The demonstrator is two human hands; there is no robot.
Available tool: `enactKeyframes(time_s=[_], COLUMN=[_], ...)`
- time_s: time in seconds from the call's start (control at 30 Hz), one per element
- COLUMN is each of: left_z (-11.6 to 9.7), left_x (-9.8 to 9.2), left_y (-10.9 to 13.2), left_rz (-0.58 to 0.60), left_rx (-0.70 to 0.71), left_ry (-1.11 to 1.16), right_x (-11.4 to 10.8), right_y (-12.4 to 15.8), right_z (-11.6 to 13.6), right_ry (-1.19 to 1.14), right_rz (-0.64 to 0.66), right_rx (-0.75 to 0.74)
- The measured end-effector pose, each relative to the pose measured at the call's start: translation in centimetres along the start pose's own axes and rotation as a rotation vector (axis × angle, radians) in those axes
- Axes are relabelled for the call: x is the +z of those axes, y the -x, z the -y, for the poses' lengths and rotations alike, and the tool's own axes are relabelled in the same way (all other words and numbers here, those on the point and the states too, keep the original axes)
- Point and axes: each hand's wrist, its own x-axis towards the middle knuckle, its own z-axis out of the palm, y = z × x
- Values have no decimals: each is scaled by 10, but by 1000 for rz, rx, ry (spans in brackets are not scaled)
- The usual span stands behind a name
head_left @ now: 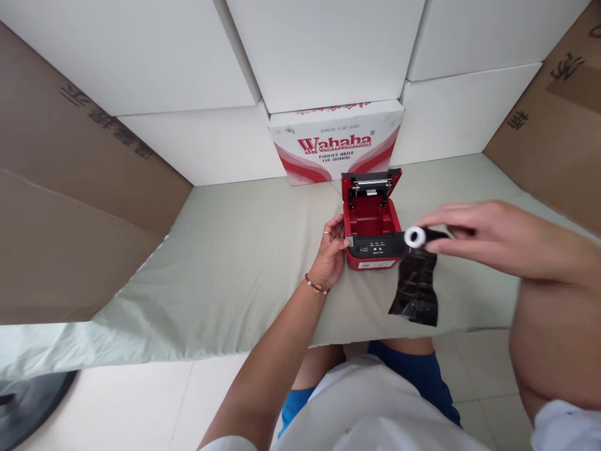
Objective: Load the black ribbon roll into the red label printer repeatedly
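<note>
Here, pale-green cloth [244, 250] bears the red printer [375, 244] between cardboard walls [84, 200].

Indoor workspace: cloth-covered table [235, 263], cardboard boxes [79, 219]

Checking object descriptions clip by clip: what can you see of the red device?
The red device is boxy, plastic-looking and round-cornered, standing on the green cloth. Its lid is raised at the far side, showing a silvery bar and a red hollow. The black front panel has small white markings; a pale label sits below. The left hand touches its left side. The black roll overlaps its right front corner, contact unclear.
</note>
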Motion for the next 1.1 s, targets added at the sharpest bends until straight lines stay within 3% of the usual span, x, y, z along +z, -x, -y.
enactKeyframes(time_s=[0.03,0.13,0.23,0.47,0.67,0.77,0.9,1.0,1.1], left_z=[0,0,-1,1,1,-1,-2,-3,-5], left_x=[0,1,1,1,1,2,4,7,13], left_y=[0,0,0,-1,0,2,2,4,14], left_rz=[-3,-3,12,15,1,8,-10,-49,-177], left_rx=[2,0,3,8,8,8,6,14,194], left_ry=[1,-7,-19,-24,8,0,-20,-75,-251], right_x=[14,57,85,95,106,101,90,93,107], right_y=[-18,-60,-81,-100,-109,-93,-41,2,30], right_z=[12,35,44,49,35,31,34,32,26], right_ry=[-29,170,370,408,363,148,-152,-138,-92], right_rz=[125,154,165,191,204,86,-98,-207,-296], right_rx=[-33,63,180,215,203,84,-198,-284,-277])
